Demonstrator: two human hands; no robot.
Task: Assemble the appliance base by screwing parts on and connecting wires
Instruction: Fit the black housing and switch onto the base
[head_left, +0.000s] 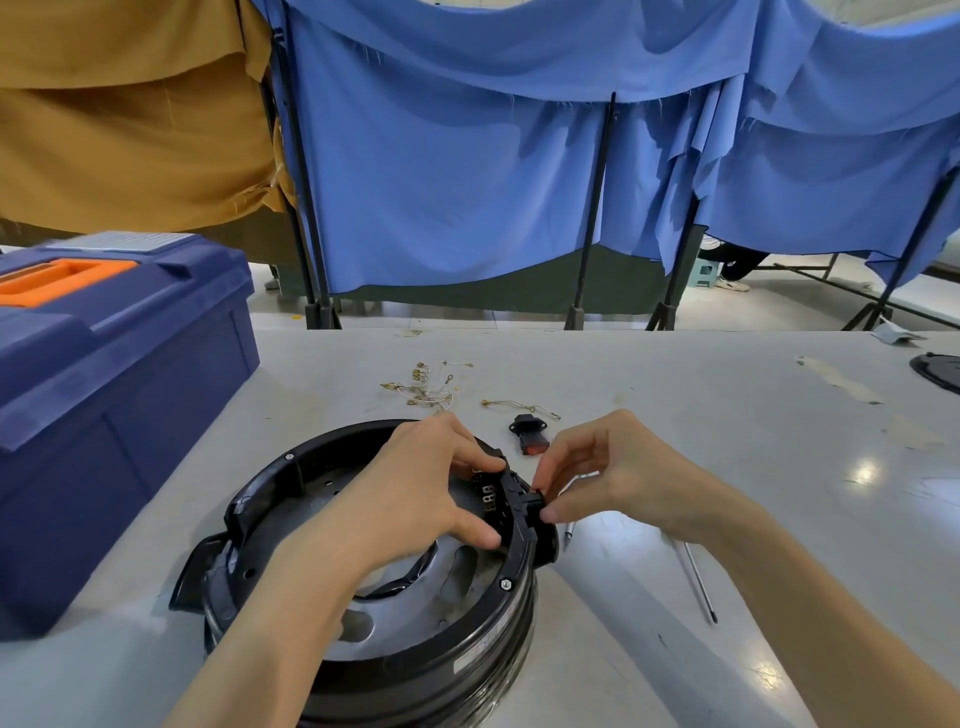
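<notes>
Now we see the grey table (675, 395) carrying a blue toolbox (104, 415) at left and the round black appliance base (405, 680) before us; our left hand (415, 493) grips its rim, our right hand (613, 478) pinches a small black part (535, 501) there, wires (427, 395) lying beyond.

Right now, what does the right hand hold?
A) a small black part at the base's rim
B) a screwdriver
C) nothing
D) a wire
A: the right hand pinches a small black part at the rim of the base.
</notes>
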